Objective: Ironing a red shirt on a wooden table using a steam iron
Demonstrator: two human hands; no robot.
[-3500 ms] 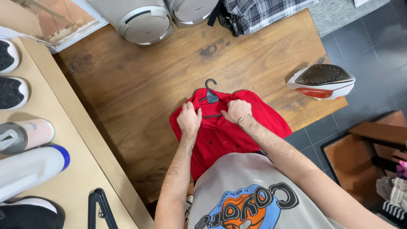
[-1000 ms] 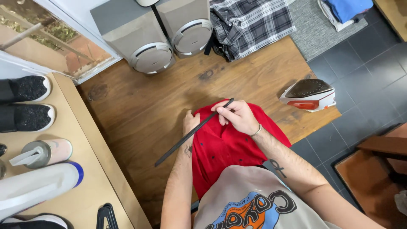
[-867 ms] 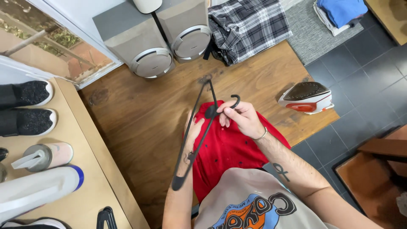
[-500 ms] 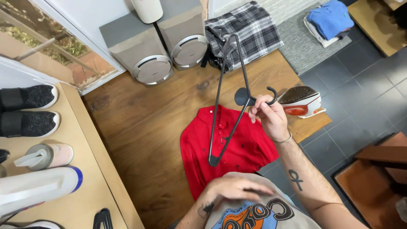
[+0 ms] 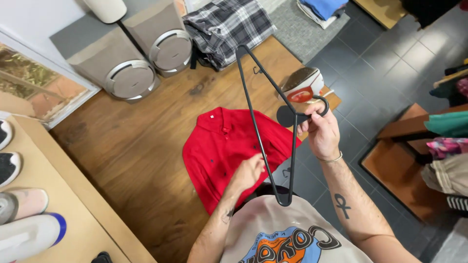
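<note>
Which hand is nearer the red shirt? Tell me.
Left. The left hand rests over the red shirt at its lower edge; the right hand is raised off to the side, gripping the black hanger.

Matt black plastic-looking hanger (image 5: 265,126), soft red cloth shirt (image 5: 229,151), table (image 5: 122,160) is smooth brown wood with visible grain.

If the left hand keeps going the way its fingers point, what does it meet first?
Probably the red shirt: the left hand points up and away over the cloth, beside the black hanger held in the right hand. Depth is unclear; it may already touch it.
</note>
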